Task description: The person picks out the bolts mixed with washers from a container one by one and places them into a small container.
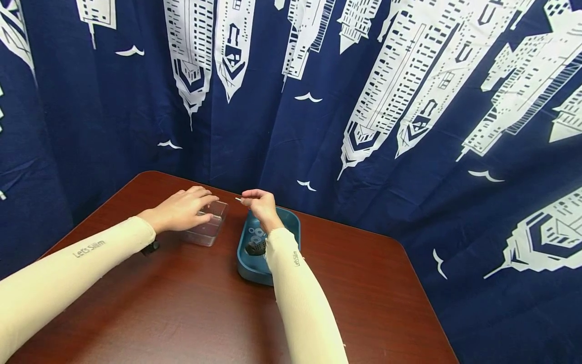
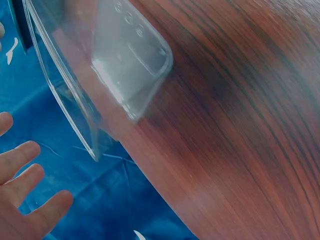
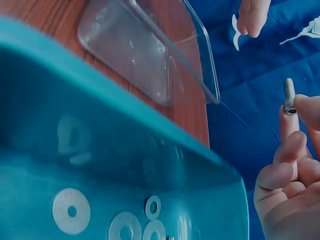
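Observation:
Between thumb and forefinger, my right hand (image 1: pixel 260 205) pinches a small metal socket-head bolt (image 3: pixel 289 96), threaded end pointing away from the hand. This hand is above the far end of a blue tray (image 1: pixel 243 270). In the right wrist view, flat washers (image 3: pixel 71 211) of different sizes lie on the tray's floor. My left hand (image 1: pixel 182 210) hovers over a clear plastic box (image 1: pixel 204 237), fingers spread and holding nothing. In the left wrist view, the fingers (image 2: pixel 47 212) stand apart from the box's wall.
A dark, slotted object (image 1: pixel 255 247) lies in the tray beside the washers. The brown wooden table (image 1: pixel 182 308) carries both containers. Behind its far edge hangs a dark blue curtain (image 1: pixel 254 131) with white building prints.

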Demonstrator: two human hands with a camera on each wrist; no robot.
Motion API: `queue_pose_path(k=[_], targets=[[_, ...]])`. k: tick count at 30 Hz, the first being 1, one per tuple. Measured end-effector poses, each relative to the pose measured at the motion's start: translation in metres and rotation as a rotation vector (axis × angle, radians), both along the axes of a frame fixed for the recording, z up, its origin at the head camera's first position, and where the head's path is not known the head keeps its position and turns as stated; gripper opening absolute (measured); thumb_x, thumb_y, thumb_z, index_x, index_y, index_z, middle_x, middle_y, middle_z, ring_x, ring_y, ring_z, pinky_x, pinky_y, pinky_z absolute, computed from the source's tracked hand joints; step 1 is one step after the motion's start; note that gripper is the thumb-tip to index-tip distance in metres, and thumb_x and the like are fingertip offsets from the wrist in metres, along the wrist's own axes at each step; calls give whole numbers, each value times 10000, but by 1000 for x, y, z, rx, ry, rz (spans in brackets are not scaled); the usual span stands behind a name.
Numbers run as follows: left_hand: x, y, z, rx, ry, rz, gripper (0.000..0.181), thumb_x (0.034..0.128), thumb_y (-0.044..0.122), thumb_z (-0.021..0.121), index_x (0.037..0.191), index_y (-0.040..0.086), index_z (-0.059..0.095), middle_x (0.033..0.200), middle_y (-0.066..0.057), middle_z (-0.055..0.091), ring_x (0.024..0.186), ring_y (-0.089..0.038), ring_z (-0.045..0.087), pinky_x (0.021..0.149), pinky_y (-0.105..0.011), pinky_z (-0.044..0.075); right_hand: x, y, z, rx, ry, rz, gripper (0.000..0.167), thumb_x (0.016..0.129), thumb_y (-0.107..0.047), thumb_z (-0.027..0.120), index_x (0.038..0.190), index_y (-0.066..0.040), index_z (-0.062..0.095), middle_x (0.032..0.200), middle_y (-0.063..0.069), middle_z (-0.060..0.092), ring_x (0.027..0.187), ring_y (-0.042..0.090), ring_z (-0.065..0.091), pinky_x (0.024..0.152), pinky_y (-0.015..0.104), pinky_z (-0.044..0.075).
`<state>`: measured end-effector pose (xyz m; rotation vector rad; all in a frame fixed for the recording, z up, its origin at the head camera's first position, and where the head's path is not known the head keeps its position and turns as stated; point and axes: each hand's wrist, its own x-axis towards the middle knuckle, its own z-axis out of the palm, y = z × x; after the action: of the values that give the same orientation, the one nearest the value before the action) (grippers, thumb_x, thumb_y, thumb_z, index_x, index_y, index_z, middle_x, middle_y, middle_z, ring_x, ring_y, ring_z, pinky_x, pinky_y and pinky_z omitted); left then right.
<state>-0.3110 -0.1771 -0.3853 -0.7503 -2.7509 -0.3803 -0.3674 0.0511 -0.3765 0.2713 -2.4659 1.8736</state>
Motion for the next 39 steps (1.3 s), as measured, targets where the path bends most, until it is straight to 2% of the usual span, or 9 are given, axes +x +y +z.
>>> queue_pose_path(k=[4, 8, 10, 18, 28, 39], targets=[[0, -8, 1, -3, 18, 4, 516, 940, 304, 655, 1392, 64, 585, 1366, -162, 592, 1323, -364, 466, 1014, -605, 435, 1, -7, 1, -21, 5, 7, 244, 817, -5, 744, 1054, 53, 743, 830, 40, 729, 801, 233, 637, 646, 206, 465], [0, -15, 1, -8, 28, 23, 515, 938, 306, 656, 1386, 61, 589, 1365, -174, 593, 1337, -376, 460, 1014, -631, 425, 1, -14, 0, -10, 7, 18, 222, 812, -2, 748, 1031, 32, 753, 860, 48, 751, 747, 95, 603, 673, 194, 458], [-1, -17, 1, -11, 27, 29, 518, 935, 307, 659, 1384, 58, 587, 1364, -183, 591, 1339, -385, 458, 1014, -643, 417, 1, -17, -1, -4, 4, 19, 197, 812, -2, 749, 1008, 11, 761, 874, 60, 759, 747, 74, 597, 684, 197, 456], [-3, -27, -6, -10, -4, 46, 520, 928, 290, 657, 1389, 62, 581, 1373, -172, 594, 1332, -384, 465, 1007, -654, 412, 1, -27, -5, 5, 4, 20, 169, 803, 14, 739, 970, 1, 769, 913, 107, 766, 756, 77, 607, 705, 203, 449], [-2, -35, -13, 1, -21, 38, 535, 944, 324, 654, 1404, 62, 571, 1385, -171, 585, 1335, -383, 466, 1014, -648, 417, -1, -38, -9, 26, -27, 19, 136, 800, -11, 751, 931, -34, 777, 887, 24, 740, 795, 91, 561, 723, 221, 429], [-4, -40, -24, 0, -52, 41, 536, 940, 287, 660, 1408, 43, 564, 1425, -230, 540, 1354, -420, 447, 1028, -679, 399, 0, -47, -14, 54, -54, 27, 231, 801, -6, 742, 1029, 25, 761, 915, 34, 735, 807, 95, 554, 723, 210, 441]])
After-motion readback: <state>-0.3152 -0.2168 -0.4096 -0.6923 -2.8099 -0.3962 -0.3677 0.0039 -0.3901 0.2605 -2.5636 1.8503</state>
